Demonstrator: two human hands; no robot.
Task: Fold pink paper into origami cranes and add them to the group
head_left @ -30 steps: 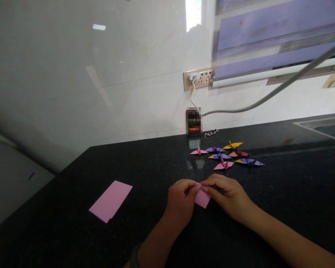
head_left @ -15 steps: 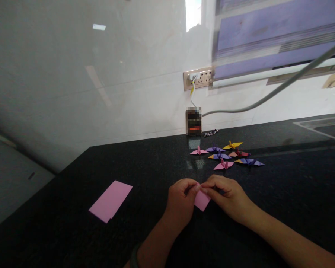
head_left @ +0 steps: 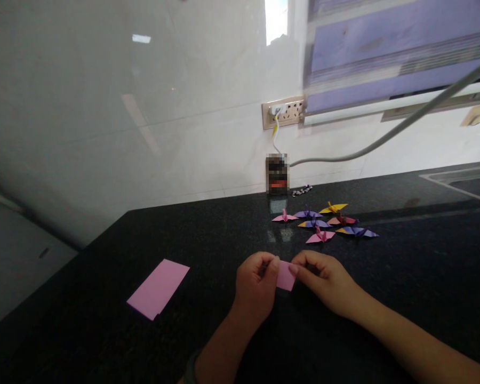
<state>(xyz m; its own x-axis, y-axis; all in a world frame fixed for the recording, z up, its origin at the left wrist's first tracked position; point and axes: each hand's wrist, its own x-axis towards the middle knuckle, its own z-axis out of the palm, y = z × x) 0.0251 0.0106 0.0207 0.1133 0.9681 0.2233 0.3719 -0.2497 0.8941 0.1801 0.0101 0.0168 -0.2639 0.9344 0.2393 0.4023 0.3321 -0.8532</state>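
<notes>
My left hand (head_left: 257, 284) and my right hand (head_left: 324, 280) meet over the black counter (head_left: 104, 330), both pinching a small folded pink paper (head_left: 285, 276) between thumbs and fingertips. The paper is held just above the counter, upright between the two hands. Its far part is hidden behind my fingers. A folded pink sheet (head_left: 159, 288) lies flat on the counter to the left of my left hand.
Several folded paper cranes (head_left: 324, 223) in pink, purple and yellow sit behind my hands. A small dark device (head_left: 277, 174) leans on the white wall, wired to a socket strip (head_left: 283, 112). A grey cable (head_left: 384, 136) runs rightward. A sink edge (head_left: 460, 178) lies far right.
The pink paper now shows a smaller, squarer face between my fingers and sits slightly higher. My hands have closed in a little; nothing else has moved.
</notes>
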